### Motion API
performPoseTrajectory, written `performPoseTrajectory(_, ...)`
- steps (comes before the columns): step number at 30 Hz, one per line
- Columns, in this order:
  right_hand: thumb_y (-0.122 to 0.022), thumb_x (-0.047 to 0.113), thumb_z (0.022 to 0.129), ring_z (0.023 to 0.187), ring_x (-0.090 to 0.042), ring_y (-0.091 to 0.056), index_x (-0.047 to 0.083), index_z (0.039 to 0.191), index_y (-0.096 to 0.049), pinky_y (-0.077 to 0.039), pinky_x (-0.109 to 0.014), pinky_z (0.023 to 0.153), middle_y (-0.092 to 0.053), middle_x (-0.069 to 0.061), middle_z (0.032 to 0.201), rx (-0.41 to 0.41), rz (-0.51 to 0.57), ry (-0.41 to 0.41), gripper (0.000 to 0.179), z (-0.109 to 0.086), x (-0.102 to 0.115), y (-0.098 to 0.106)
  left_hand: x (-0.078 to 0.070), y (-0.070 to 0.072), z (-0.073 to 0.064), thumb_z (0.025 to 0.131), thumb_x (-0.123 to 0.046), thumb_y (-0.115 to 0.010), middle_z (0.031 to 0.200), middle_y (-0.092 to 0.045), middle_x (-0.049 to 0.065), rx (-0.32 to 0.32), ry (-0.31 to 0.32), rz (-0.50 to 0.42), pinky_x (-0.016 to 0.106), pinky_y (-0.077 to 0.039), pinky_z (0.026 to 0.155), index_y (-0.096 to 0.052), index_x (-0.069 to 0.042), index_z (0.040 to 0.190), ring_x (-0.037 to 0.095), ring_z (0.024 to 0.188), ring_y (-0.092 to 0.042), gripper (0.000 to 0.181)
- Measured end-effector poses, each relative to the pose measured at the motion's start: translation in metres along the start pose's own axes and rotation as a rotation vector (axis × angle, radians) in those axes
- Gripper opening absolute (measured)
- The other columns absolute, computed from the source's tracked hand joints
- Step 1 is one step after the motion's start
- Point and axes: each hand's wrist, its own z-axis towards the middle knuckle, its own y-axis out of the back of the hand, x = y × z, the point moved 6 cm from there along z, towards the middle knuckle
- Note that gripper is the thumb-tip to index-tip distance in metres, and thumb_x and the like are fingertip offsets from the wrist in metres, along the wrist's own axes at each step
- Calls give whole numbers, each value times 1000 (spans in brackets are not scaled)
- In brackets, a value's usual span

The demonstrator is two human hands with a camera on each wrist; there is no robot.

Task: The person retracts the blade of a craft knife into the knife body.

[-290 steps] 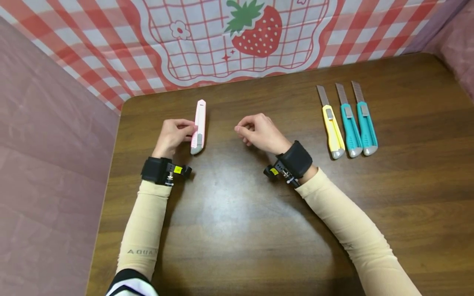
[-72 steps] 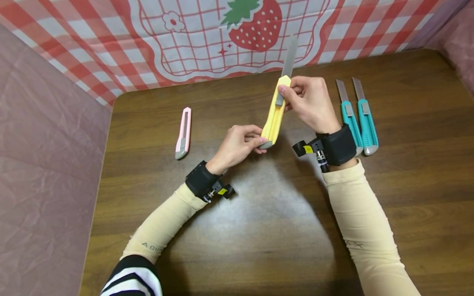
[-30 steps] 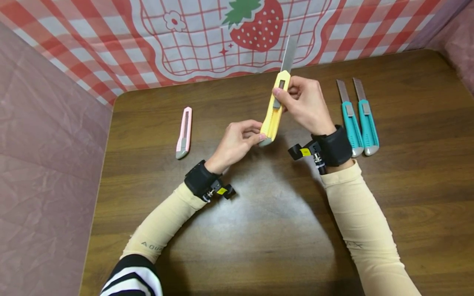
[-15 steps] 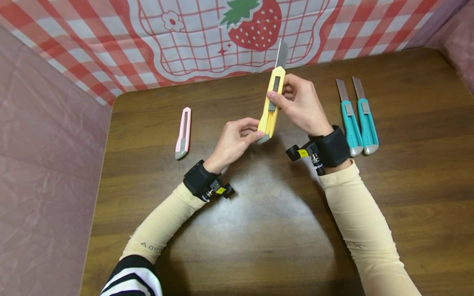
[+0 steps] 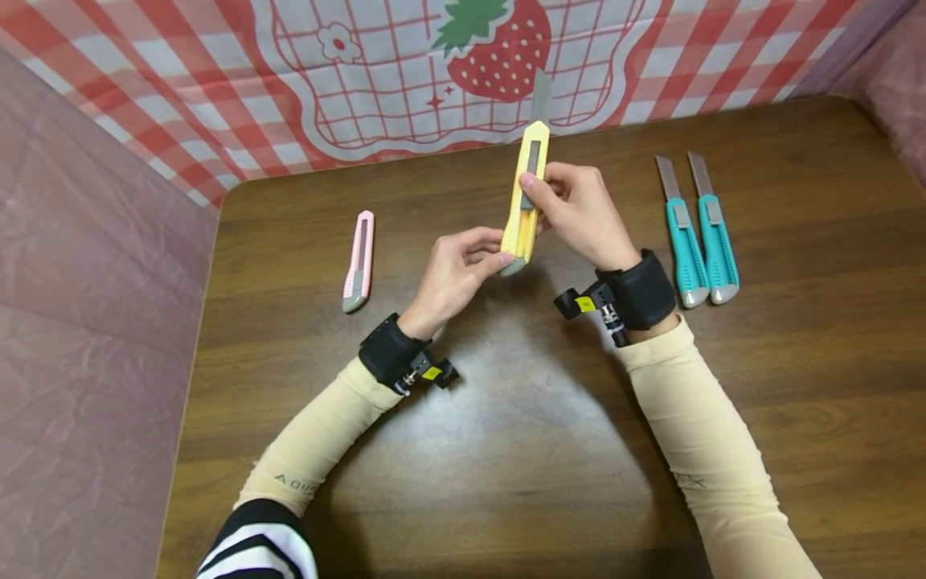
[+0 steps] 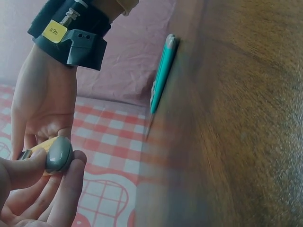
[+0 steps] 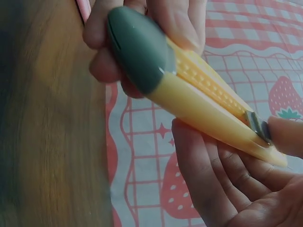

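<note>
A yellow utility knife point(image 5: 517, 232) is held up over the table, tilted, its blade point(image 5: 540, 98) sticking out at the top. My left hand point(image 5: 450, 277) pinches the knife's grey end cap point(image 7: 142, 52) between thumb and fingers. My right hand point(image 5: 582, 213) grips the body from the right, fingers behind it. In the right wrist view, the right thumb point(image 7: 286, 135) presses on the grey slider point(image 7: 258, 126). A pink utility knife point(image 5: 358, 261), no blade showing, lies to the left of the hands.
Two teal utility knives point(image 5: 687, 253) with blades out lie side by side at the right of the wooden table point(image 5: 463, 482). A red-checked cloth point(image 5: 217, 88) with a strawberry print hangs along the back edge.
The pink knife, earlier in my left hand, lies on the table; the yellow one has left the right side and is in both hands. Its slider has moved down and less blade shows.
</note>
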Motion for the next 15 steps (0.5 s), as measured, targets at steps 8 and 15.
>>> performPoseTrajectory(8, -46, 28, 98, 60, -24, -58, -3, 97, -63, -55, -23, 48, -61, -14, 76, -3, 49, -27, 35, -1, -3, -3, 4, 2, 2, 82, 5, -66, 91, -66, 26, -32, -37, -19, 34, -57, 76, -63, 11, 103, 19, 80, -63, 22)
performPoseTrajectory(15, -49, 26, 97, 55, -24, -58, -3, 90, -64, -53, -19, 43, -61, -13, 72, -57, 41, -17, 34, 0, 0, -3, 19, 3, 5, 81, 1, -69, 90, -67, 22, -48, -26, -23, 27, -57, 73, -64, 8, 104, 13, 78, -63, 24)
